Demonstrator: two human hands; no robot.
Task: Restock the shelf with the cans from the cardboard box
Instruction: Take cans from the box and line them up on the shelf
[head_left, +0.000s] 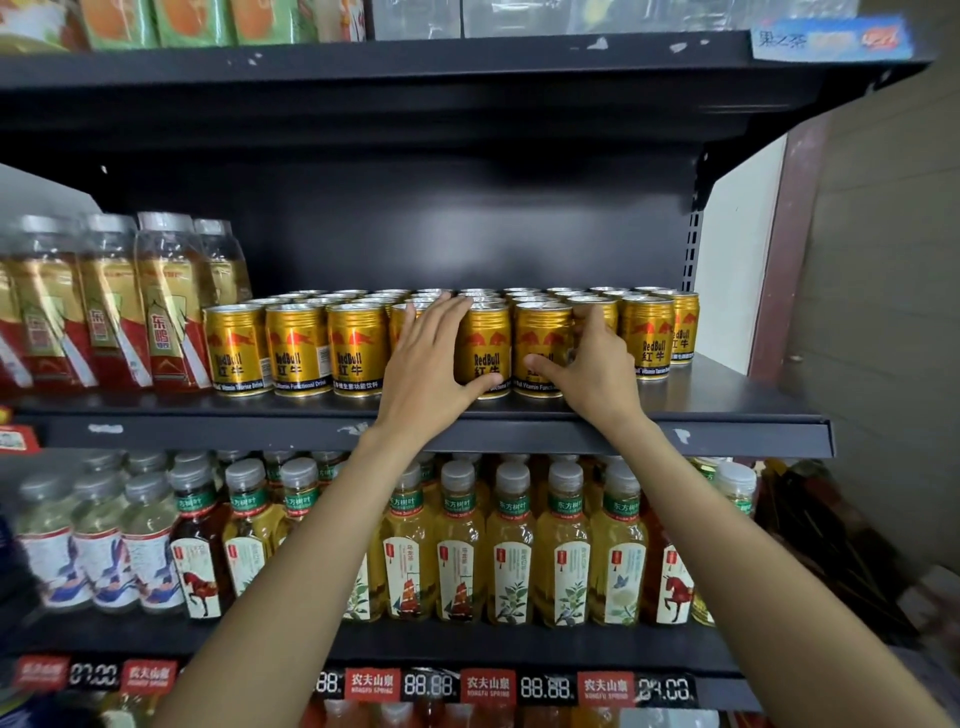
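Several rows of gold Red Bull cans (298, 348) stand on the middle black shelf (675, 421). My left hand (423, 364) lies flat against a front-row can that it mostly hides, fingers straight and reaching the can tops. Its thumb touches the low front of the neighbouring can (485, 343). My right hand (597, 364) holds another front-row can (605, 312), fingers curled over its top, and its thumb presses on the can (540, 338) to the left. The cardboard box is out of view.
Tall bottles with red and gold labels (166, 312) stand left of the cans. Tea bottles (511, 545) fill the shelf below, with price tags (488, 686) on its edge. The upper shelf (415, 67) overhangs the cans. A wall (883, 312) bounds the right side.
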